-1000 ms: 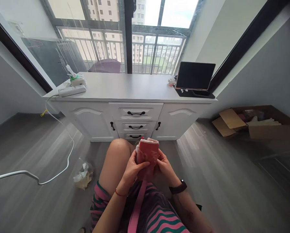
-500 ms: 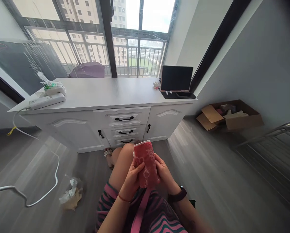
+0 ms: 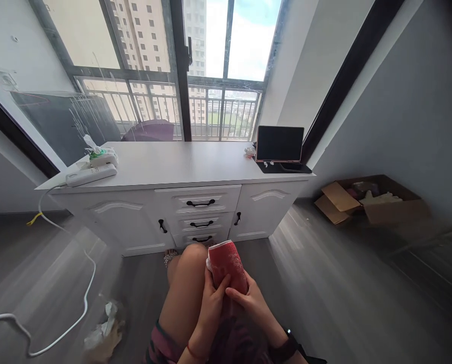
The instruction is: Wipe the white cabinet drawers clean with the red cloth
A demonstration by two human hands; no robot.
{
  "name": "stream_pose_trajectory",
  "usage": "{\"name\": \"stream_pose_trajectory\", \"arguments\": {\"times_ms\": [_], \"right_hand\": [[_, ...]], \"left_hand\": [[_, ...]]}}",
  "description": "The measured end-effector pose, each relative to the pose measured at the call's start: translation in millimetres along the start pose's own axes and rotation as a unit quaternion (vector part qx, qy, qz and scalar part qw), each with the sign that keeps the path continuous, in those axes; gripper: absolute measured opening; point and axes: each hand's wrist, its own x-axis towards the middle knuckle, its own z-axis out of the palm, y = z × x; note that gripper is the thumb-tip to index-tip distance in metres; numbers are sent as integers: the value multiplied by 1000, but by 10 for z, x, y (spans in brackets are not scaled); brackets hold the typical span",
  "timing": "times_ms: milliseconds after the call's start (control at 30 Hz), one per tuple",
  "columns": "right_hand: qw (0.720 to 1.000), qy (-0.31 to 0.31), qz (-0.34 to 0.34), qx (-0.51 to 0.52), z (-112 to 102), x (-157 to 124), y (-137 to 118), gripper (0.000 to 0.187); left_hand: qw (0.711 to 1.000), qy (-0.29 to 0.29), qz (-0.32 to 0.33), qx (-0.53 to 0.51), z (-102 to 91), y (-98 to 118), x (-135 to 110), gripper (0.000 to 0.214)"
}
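Over my lap I hold a folded red cloth (image 3: pixel 228 263) with a pale pattern on its front and a white edge along the top. It looks like a small towel, though I cannot tell for certain. My left hand (image 3: pixel 213 298) grips its left side, thumb pressed on the front. From the right, my right hand (image 3: pixel 251 299) closes on the lower part, its thumb lying across the front near the left thumb. Some white material shows at the cloth's left edge. The fingers behind the cloth are hidden.
Ahead stands a white cabinet (image 3: pixel 135 220) carrying a tablet-like screen (image 3: pixel 280 143), a power strip (image 3: pixel 91 175) and a tissue pack (image 3: pixel 102 155). A cardboard box (image 3: pixel 396 212) sits on the floor at right. A white cable (image 3: pixel 85 298) and a plastic bag (image 3: pixel 106 328) lie at left.
My view has tilted up, so the room sits lower in the picture. My right thumb has come across the cloth's front, and less of the cloth's lower part shows.
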Motion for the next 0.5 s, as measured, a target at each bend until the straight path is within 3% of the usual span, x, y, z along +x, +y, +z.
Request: {"name": "stream_pose_trajectory", "arguments": {"times_ms": [133,233,367,433,500], "right_hand": [[999,-28,20,23,13,-35,44,53],[998,-37,35,36,2,-30,98,50],[994,-12,54,97,-7,31,124,46],[987,34,68,141,-18,75,120,46],[976,93,86,178,-56,124,131,44]], "left_hand": [[999,23,-25,-1,-88,-1,-67,72],[999,10,-34,10,-138,75,-91,72],[989,-101,-58,88,-132,380,40,69],[969,-186,-51,155,-91,608,233,70],[951,-215,-26,219,-49,837,540,74]]}}
